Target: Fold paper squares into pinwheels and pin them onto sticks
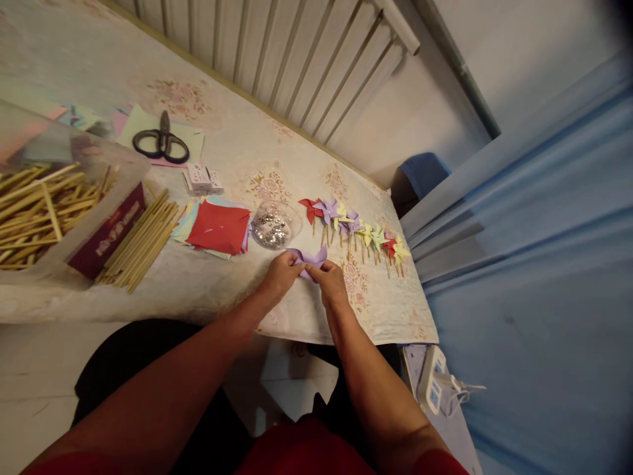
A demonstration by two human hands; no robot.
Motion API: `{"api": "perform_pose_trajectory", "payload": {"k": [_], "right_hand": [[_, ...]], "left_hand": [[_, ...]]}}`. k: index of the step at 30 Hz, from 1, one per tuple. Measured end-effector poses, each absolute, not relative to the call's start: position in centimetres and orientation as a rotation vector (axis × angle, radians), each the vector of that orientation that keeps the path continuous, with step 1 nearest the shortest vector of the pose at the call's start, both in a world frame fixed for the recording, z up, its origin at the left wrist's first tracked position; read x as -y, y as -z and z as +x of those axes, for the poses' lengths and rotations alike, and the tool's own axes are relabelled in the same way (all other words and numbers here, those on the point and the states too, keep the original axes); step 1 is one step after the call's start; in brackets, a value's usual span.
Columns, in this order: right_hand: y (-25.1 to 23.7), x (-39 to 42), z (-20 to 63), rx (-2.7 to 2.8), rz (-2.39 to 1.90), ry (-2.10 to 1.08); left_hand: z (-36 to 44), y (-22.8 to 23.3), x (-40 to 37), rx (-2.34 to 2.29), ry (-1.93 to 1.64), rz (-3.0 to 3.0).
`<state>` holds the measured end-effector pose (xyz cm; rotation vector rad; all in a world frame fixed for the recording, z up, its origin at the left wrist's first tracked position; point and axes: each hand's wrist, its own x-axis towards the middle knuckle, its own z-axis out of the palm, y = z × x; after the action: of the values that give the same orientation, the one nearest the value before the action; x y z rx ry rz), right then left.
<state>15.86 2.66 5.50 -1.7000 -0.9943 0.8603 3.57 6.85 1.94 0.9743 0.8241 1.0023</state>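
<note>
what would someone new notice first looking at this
First the two hands at the table's near edge: the left hand and right hand pinch a purple folded paper piece between them. Just beyond it a row of finished paper pinwheels on sticks runs to the right. To the left lie a bowl of silver sequins, a red-topped stack of paper squares and a bundle of wooden sticks.

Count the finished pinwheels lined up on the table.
About 8, overlapping so some may be hidden. The row of pinwheels runs from the red one beside the glitter bowl rightward to a yellow one, beyond both hands folding purple paper.
</note>
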Motion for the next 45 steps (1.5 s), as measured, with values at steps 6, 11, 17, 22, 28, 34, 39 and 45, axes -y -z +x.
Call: {"api": "perform_pose_trajectory", "payload": {"k": [6,11,17,22,28,34,39,45], "right_hand": [[-5.3,-2.5,16.4,1.010,-1.737,-0.844],[-5.8,-2.2,16.2,0.993,-1.709,-0.920],[-6.2,-1.9,16.0,0.927,-1.705,-0.979],[-6.9,-1.5,15.9,0.930,-1.602,-1.062],[-6.8,-0.6,17.0,0.719,-1.515,-0.998],[-3.9,1.3,18.3,0.546,-1.568,-0.894],[-2.8,2.5,18.3,0.446,-1.552,-0.818],[-6.2,2.4,16.1,0.643,-1.569,-0.423]], "left_hand": [[2.9,-3.8,-6.5,-0.741,-0.887,0.896],[2.8,-4.0,-6.7,-0.737,-0.858,0.892],[2.9,-3.5,-6.8,-0.719,-0.866,0.874],[2.8,-3.7,-6.7,-0.699,-0.875,0.866],[2.7,-3.5,-6.8,-0.684,-0.874,0.834],[2.7,-3.3,-6.9,-0.696,-0.896,0.730],[2.7,-3.5,-6.8,-0.737,-0.891,0.683],[2.7,-3.9,-6.5,-0.752,-0.878,0.662]]}}
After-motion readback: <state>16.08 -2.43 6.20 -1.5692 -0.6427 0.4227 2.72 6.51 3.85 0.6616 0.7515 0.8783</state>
